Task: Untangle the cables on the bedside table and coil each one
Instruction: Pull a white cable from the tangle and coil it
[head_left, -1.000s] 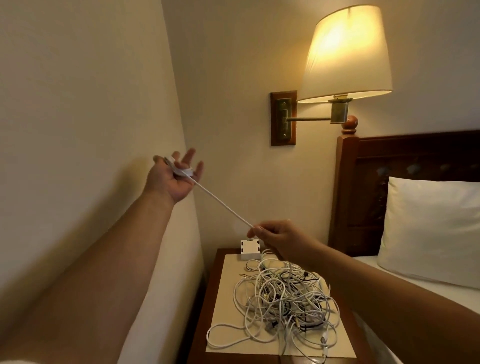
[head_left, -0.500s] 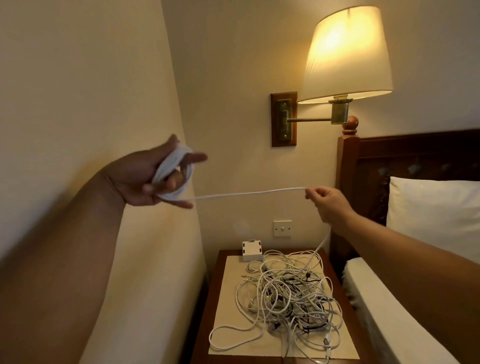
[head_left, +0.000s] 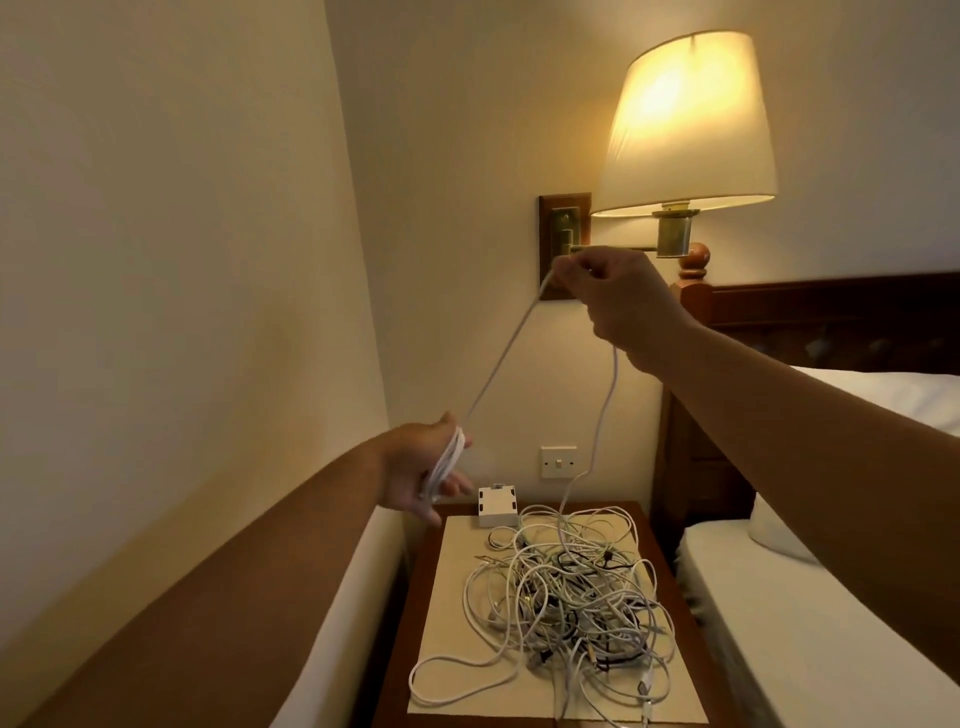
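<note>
A tangled heap of white and dark cables (head_left: 571, 603) lies on a cream mat on the wooden bedside table (head_left: 670, 561). A white cable (head_left: 498, 358) runs taut from loops wound around my left hand (head_left: 426, 467), low above the table's back left corner, up to my right hand (head_left: 608, 291). My right hand pinches that cable high in front of the lamp bracket. From there the cable hangs back down (head_left: 602, 415) into the heap.
A small white adapter box (head_left: 497, 506) stands at the table's back edge, under a wall switch (head_left: 558, 461). A lit wall lamp (head_left: 685, 124) hangs just above my right hand. The bed and headboard (head_left: 831, 322) flank the table on the right, another bed edge on the left.
My left hand dropped from chest height to just above the table with more loops on it. My right hand rose and moved left, lifting the cable up near the lamp bracket.
</note>
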